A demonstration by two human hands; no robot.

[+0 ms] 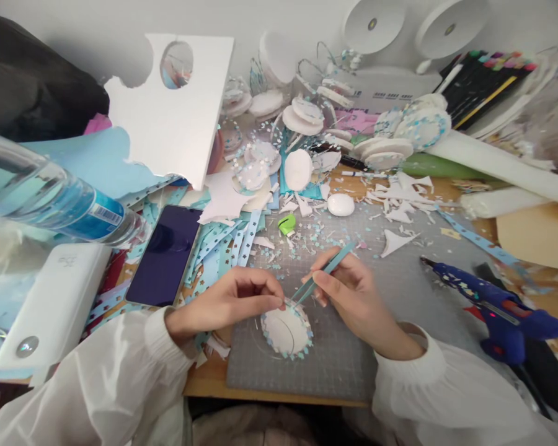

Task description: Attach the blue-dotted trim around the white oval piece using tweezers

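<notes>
We find the work at the decorating step: a round white foam disc (286,331), its rim already ringed with small pale-blue and white paper pieces, lies flat on the grey gridded cutting mat (400,291), near its front edge. The left hand (235,301) has its fingertips pinched together at the disc's upper rim, touching it. The right hand (353,291) is closed around slim teal metal tweezers (323,274), whose tips point down at that same stretch of rim — whether they carry a piece we cannot tell. In our judgement the next move calls for a steady, precise placement at the rim while the left hand keeps the disc from shifting.

A blue hot-glue gun (488,303) lies at the mat's right edge, apart from both hands.

As to writing: the clear plastic water bottle (51,198) bears a blue label with a barcode, the white power bank (56,303) a faint mark — neither is legible.
</notes>
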